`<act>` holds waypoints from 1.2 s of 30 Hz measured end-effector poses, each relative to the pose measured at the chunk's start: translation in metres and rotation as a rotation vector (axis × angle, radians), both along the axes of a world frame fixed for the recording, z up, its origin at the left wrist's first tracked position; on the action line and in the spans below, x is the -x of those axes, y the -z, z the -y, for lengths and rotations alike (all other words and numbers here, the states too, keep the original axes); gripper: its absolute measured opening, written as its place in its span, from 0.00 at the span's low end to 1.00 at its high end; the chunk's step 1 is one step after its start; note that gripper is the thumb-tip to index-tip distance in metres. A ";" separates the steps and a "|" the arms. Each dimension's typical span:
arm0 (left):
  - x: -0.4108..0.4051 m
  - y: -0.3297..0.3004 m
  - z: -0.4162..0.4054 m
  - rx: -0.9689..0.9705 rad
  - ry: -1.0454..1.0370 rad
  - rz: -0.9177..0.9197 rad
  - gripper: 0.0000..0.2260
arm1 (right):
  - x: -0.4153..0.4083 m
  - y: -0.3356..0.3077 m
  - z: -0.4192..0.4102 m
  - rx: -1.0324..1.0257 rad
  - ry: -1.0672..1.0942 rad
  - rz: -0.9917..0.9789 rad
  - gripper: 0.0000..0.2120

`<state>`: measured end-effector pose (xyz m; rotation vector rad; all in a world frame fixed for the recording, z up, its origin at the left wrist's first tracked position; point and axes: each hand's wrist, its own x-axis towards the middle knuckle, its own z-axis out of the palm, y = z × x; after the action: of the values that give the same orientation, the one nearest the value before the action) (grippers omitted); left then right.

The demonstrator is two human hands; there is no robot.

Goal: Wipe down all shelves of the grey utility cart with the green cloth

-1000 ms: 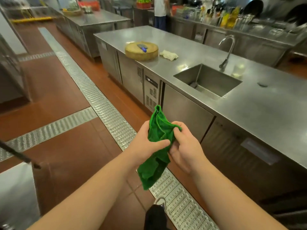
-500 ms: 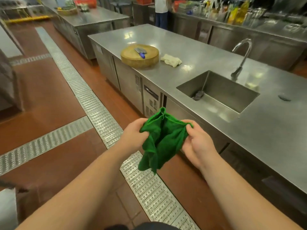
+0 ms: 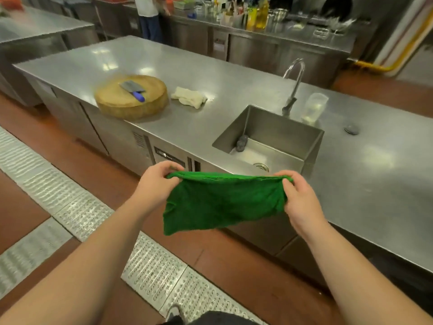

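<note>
The green cloth point(image 3: 222, 201) hangs spread out in front of me, stretched wide between both hands over the floor beside the steel counter. My left hand point(image 3: 155, 184) pinches its upper left corner. My right hand point(image 3: 298, 200) pinches the upper right corner. The lower edge of the cloth hangs free. No grey utility cart shows in this view.
A steel counter point(image 3: 363, 165) runs ahead with a sink point(image 3: 276, 134), a tap point(image 3: 293, 85) and a plastic container point(image 3: 314, 106). A round chopping block point(image 3: 131, 97) carries a cleaver point(image 3: 133, 89); a white rag point(image 3: 188, 97) lies beside it. Metal drain grates point(image 3: 77, 209) cross the red floor. A person point(image 3: 148, 17) stands far back.
My hands have moved apart and opened the bunched cloth out flat. The view has turned right toward the sink and moved closer to the counter.
</note>
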<state>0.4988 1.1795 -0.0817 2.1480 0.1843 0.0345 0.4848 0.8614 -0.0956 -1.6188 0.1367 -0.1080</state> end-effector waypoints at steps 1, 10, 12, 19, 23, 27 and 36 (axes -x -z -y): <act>-0.022 0.002 -0.007 -0.031 0.039 -0.009 0.10 | -0.009 0.005 -0.003 0.050 0.044 -0.008 0.16; -0.187 0.032 0.011 -0.304 0.342 0.007 0.10 | -0.085 0.049 -0.007 0.035 0.358 -0.122 0.17; -0.216 0.038 0.028 -0.312 0.365 0.010 0.10 | -0.104 0.059 0.002 0.034 0.409 -0.152 0.17; -0.325 0.091 0.083 -0.330 0.487 -0.105 0.11 | -0.191 0.109 0.047 0.064 0.521 -0.295 0.15; -0.380 0.117 0.116 -0.358 0.492 -0.174 0.08 | -0.253 0.142 0.084 0.148 0.515 -0.396 0.14; -0.422 0.136 0.141 -0.414 0.524 -0.218 0.07 | -0.299 0.157 0.103 0.227 0.524 -0.505 0.12; -0.484 0.206 0.156 -0.567 0.734 -0.334 0.09 | -0.342 0.209 0.115 0.361 0.502 -0.760 0.12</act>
<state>0.9830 1.0232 -0.2876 2.6432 -0.4859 -0.7794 0.8272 0.7463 -0.3044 -1.8812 1.1650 0.1123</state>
